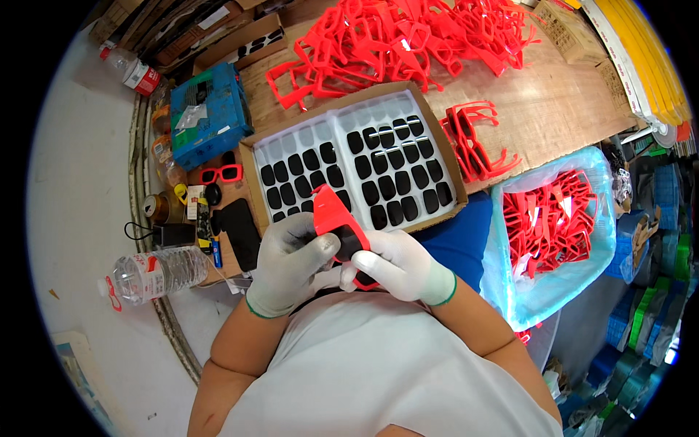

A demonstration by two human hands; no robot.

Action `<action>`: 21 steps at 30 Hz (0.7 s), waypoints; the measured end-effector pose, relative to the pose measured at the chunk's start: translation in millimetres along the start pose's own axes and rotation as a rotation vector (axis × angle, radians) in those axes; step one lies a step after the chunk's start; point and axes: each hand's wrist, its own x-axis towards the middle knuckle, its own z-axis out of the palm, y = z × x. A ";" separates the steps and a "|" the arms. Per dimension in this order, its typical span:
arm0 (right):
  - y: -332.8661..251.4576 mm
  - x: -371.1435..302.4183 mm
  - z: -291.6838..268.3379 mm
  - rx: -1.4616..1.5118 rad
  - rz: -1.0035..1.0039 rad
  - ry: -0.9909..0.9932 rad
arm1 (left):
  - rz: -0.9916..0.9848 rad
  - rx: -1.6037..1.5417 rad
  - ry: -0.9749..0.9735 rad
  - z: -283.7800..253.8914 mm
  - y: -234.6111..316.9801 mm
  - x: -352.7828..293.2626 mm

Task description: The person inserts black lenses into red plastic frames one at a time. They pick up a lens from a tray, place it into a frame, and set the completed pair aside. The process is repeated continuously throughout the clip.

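Both my hands wear white gloves and hold one red sunglasses frame (331,211) between them, close to my body. My left hand (291,262) grips its left side, thumb against it. My right hand (404,268) pinches the other side with thumb and fingers. A dark lens (348,244) shows in the frame between my thumbs; the rest is partly covered by my fingers. Just beyond my hands lies a cardboard box (445,216) with two white trays holding rows of dark lenses (387,187). Some slots at their far ends hold no dark lens.
Red frames (415,44) are heaped at the back. Red sunglasses (477,156) stand right of the box. A bin lined with blue plastic (502,295) holds more red glasses. At left are a blue box (237,120), a phone (240,229) and a large bottle (171,273).
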 end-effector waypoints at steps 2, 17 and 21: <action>-5.8 -1.9 0.4 -0.081 -0.045 0.010 | 0.025 0.010 -0.010 2.0 1.0 -1.0; -13.0 -4.9 9.5 0.122 0.156 0.171 | 0.018 0.069 -0.074 0.8 4.5 1.9; -20.3 -1.7 15.3 -0.077 0.228 0.298 | 0.064 0.331 0.060 7.9 -5.7 7.1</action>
